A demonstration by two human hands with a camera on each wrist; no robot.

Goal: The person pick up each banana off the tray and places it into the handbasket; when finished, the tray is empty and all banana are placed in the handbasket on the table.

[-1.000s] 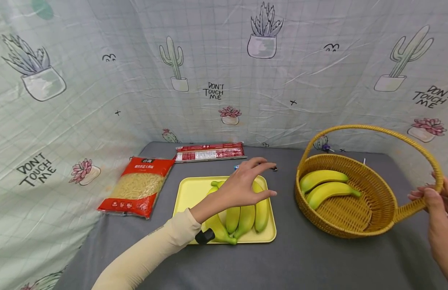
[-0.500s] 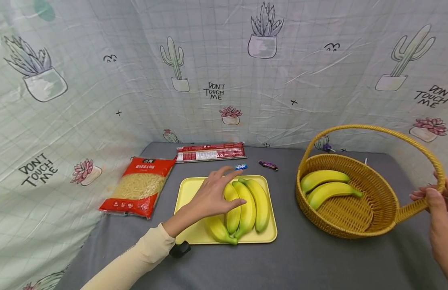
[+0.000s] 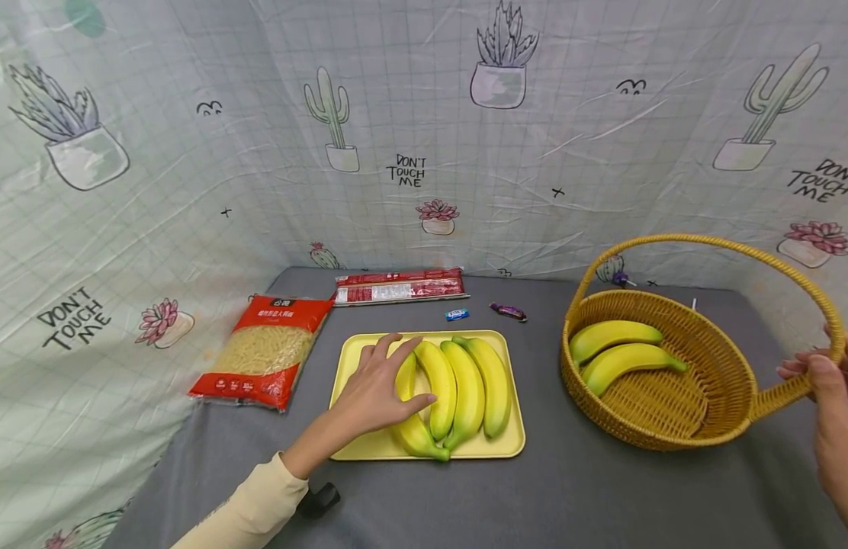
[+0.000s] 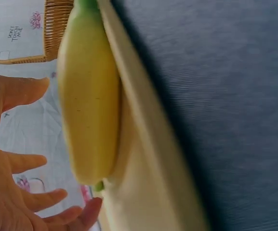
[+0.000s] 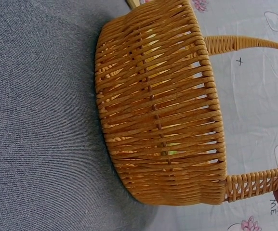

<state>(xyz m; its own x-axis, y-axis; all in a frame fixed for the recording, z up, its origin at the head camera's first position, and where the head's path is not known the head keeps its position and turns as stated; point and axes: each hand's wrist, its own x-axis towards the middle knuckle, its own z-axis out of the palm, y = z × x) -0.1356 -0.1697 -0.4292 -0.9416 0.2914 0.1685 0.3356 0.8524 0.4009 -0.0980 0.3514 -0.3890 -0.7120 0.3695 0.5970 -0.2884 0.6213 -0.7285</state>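
My left hand point(image 3: 372, 396) hovers over the left part of a yellow tray point(image 3: 348, 357), fingers and thumb spread apart. Below it lies the leftmost banana point(image 3: 415, 440), partly hidden by the hand; several bananas lie side by side on the tray. In the left wrist view the thumb and fingers are spread beside a banana point(image 4: 90, 96), with a gap between. At the far right, my right hand point(image 3: 834, 408) grips the handle of a wicker basket point(image 3: 644, 438). Two bananas point(image 3: 633, 362) lie inside, against the basket's left wall.
A red bag of pasta point(image 3: 262, 351) lies left of the tray. Behind the tray are a long red packet point(image 3: 399, 288), a small blue wrapped piece point(image 3: 457, 314) and a purple-wrapped candy point(image 3: 508, 312). A patterned cloth hangs at the back and sides.
My left hand has moved left and a little nearer, from over the right-hand bananas to the leftmost one. The small wrapped pieces behind it have come into view. The right hand keeps its grip.
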